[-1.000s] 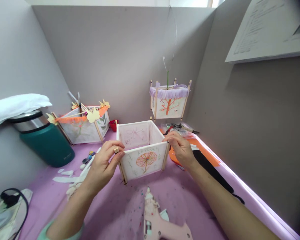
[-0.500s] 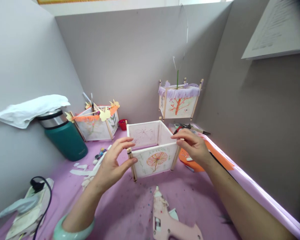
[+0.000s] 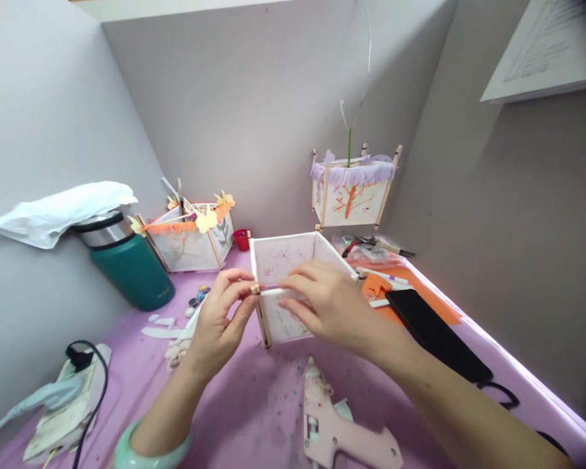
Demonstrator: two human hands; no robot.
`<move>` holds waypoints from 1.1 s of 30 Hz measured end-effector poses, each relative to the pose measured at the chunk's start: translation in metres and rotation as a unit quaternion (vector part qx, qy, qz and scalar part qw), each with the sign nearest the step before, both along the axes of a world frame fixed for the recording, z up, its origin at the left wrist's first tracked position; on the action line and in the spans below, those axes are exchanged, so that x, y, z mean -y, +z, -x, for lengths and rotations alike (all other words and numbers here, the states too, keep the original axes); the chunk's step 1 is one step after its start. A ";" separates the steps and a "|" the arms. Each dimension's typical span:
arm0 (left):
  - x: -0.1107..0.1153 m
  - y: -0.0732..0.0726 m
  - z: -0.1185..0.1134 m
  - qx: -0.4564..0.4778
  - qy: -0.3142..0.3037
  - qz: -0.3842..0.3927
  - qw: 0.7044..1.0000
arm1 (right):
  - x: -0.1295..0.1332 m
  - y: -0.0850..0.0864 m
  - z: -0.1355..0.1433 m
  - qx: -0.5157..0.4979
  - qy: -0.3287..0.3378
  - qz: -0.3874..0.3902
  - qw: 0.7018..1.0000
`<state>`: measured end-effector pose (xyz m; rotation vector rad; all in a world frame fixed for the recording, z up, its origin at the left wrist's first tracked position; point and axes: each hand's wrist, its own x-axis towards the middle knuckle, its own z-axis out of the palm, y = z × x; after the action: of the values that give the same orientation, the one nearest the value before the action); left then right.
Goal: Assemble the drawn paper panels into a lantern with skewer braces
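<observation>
Left fingers pinching white box at corner post, right fingers parted over rim, printed sheet illegible

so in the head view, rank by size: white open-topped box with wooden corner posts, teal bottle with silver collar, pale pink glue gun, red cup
1. White open-topped box, partly hidden by the right hand
2. Teal bottle and pale pink glue gun: too alike to rank, the gun being nearer the camera
3. Red cup

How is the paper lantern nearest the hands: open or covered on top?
The paper lantern is open on top: its far panel's inner face shows.
</observation>
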<state>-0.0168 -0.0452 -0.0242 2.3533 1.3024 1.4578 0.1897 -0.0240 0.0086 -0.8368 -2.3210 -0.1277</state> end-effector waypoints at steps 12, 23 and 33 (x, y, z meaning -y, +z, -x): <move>-0.002 -0.006 -0.009 0.055 0.018 0.025 0.998 | -0.064 0.042 0.038 0.313 0.155 0.373 0.860; 0.017 -0.049 -0.002 0.110 0.088 0.281 0.949 | -0.081 0.039 0.032 0.212 0.160 0.702 0.660; 0.016 -0.072 -0.013 0.022 0.078 0.364 0.928 | -0.086 0.026 0.029 0.171 0.085 0.848 0.494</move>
<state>-0.0038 -0.0615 -0.0964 1.7463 1.6735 0.8180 0.1605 0.0624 0.0347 -1.3379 -2.1319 2.6555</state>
